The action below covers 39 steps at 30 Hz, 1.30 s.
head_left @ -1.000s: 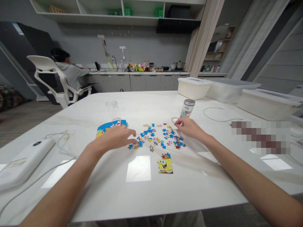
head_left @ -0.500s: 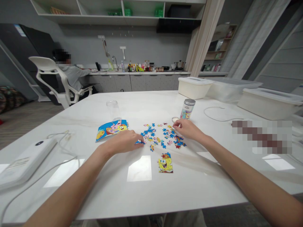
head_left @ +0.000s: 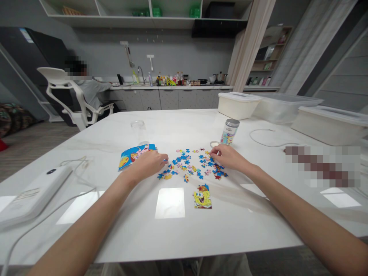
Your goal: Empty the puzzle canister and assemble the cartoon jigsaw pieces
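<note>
Left hand: The left hand [head_left: 146, 165] lies palm-down with its fingertips [head_left: 163, 161] drawn together and a blue speck at them; I cannot tell whether they pinch a piece.

Right hand: The right hand [head_left: 228, 158] is also palm-down, its fingers bunched towards the tabletop. Nothing held shows clearly, so its grip cannot be told.

Pieces: The jigsaw pieces [head_left: 189, 165] form a loose scatter, its long axis running left to right between the hands. Most are blue, with some pink and yellow. The left hand is just beside the scatter's left end; the right hand reaches over its far right side.

Joined section: A joined SpongeBob puzzle section [head_left: 202, 197] stands lengthwise just nearer the person than the scatter, apart from both hands.

Beyond the left hand: A SpongeBob picture card [head_left: 135, 157] lies just past the fingers' wrist side, with a clear plastic cup [head_left: 137, 124] farther off.

Beyond the right hand: A silver-capped puzzle tube [head_left: 230, 131] stands upright near a small round lid [head_left: 214, 144].

Table: The white marble table [head_left: 244, 226] also bears a white power bank [head_left: 34, 195], a white cable [head_left: 264, 138] and lidded storage boxes [head_left: 238, 105].

Room: A seated person [head_left: 89, 94] works at the far counter [head_left: 172, 87], under open shelves [head_left: 149, 11].
</note>
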Motion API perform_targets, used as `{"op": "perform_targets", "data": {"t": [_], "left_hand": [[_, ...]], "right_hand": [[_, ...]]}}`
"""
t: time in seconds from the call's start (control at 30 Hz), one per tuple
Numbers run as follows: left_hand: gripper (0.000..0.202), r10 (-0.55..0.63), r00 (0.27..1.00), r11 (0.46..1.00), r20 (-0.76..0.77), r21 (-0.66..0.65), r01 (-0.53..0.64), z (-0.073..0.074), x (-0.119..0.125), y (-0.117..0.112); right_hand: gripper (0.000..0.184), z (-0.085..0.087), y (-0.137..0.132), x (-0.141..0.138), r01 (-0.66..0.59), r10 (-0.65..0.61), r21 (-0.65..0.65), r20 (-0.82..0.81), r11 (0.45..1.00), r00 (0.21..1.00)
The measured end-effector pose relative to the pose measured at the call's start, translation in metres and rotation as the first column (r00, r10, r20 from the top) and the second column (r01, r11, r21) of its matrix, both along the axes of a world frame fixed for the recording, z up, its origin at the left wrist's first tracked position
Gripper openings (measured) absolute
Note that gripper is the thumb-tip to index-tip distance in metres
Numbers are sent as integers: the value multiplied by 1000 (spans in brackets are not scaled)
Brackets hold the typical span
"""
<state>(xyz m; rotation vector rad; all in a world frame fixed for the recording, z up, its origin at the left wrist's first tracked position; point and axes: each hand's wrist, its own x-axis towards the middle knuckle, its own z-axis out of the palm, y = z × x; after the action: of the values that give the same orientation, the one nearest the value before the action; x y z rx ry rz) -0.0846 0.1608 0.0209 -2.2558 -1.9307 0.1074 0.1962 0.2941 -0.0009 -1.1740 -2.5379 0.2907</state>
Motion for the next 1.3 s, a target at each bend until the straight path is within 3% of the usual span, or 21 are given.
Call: {"op": "perform_targets", "data": {"t": [0.13,0.27,0.5,0.8,1.03,1.17,1.3], "left_hand": [[34,-65,997,996,30,-52,66,-2,-5,1],[33,-36,995,996,88,-78,43,7,-14,-1],[27,40,977,962,209,-273,20,18,-27,-7],[28,39,969,957,244,-289,34,19,-16,-8],[29,61,970,956,234,-294,10,17,-14,-7],[31,72,970,949,231,-316,5,17,-17,-6],[30,68,970,948,233,-319,10,16,-19,-5]], "right_hand": [[17,0,-1,0,-4,4,-6,-4,1000,1000],[19,4,-1,1,20,-20,7,6,1000,1000],[19,9,-3,3,118,-118,-15,-5,993,993],[18,11,2,8,117,-112,-66,75,991,991],[15,24,8,22,-198,237,-224,162,954,958],[25,34,7,26,-219,282,-317,167,923,945],[29,31,7,26,-252,316,-387,110,887,942]]}}
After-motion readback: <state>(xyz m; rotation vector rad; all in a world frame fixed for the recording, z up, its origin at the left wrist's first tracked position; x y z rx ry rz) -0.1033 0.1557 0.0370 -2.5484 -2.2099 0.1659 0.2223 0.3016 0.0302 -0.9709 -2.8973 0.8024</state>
